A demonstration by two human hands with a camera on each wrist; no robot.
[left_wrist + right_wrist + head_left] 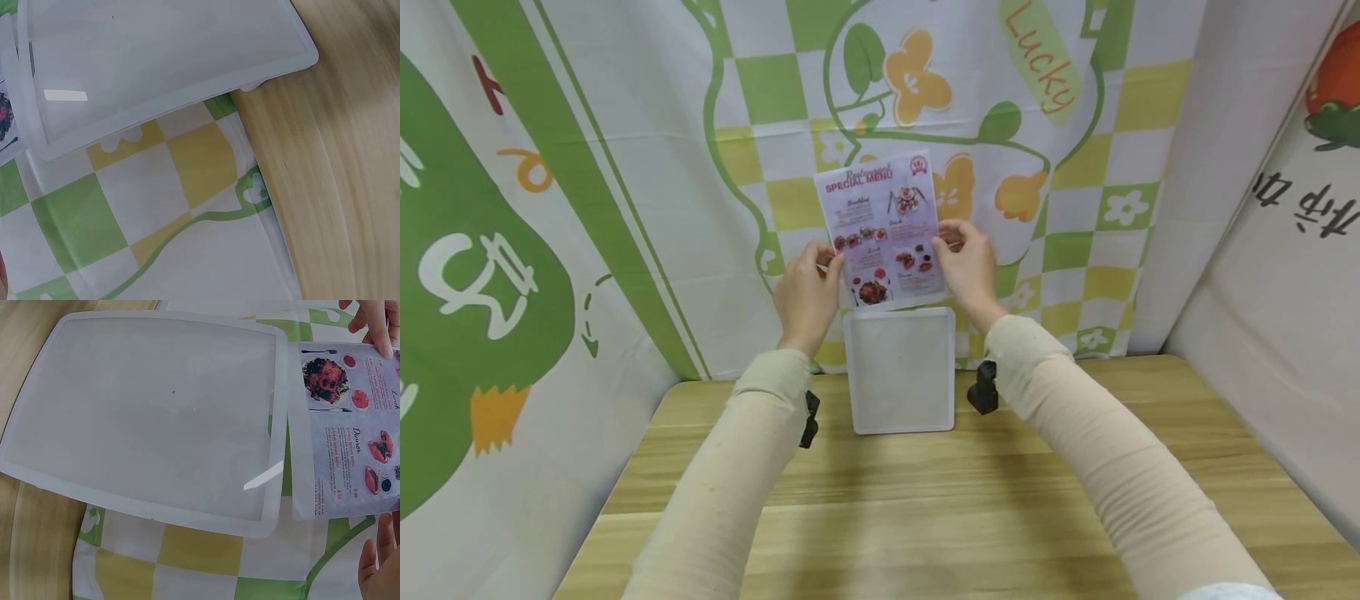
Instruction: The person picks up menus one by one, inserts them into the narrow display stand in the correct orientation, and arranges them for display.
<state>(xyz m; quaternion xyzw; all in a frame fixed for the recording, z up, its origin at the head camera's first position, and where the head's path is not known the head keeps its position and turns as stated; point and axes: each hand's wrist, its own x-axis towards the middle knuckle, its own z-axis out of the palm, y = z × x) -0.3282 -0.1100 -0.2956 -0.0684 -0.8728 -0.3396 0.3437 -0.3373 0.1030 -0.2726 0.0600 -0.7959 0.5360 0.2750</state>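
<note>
Both hands hold up a printed restaurant menu sheet [887, 229], headed "Special Menu" with food pictures. My left hand [810, 292] pinches its left edge between thumb and fingers; my right hand [970, 267] pinches the right edge. Directly below the sheet a white-framed display stand [901, 371] with a clear front stands upright on the table. The sheet's bottom edge is right at the frame's top edge. In the right wrist view the menu [350, 425] lies beside the frame's top [284, 425], with fingers at two of its edges. The left wrist view shows mostly the frame [162, 56].
The stand rests near the back of a wood-grain table [895, 517]. Behind it hangs a green, yellow and white checked cloth [767, 100]. Printed white panels [1277, 333] rise at both sides. A black wrist camera [983, 387] sits below the right wrist.
</note>
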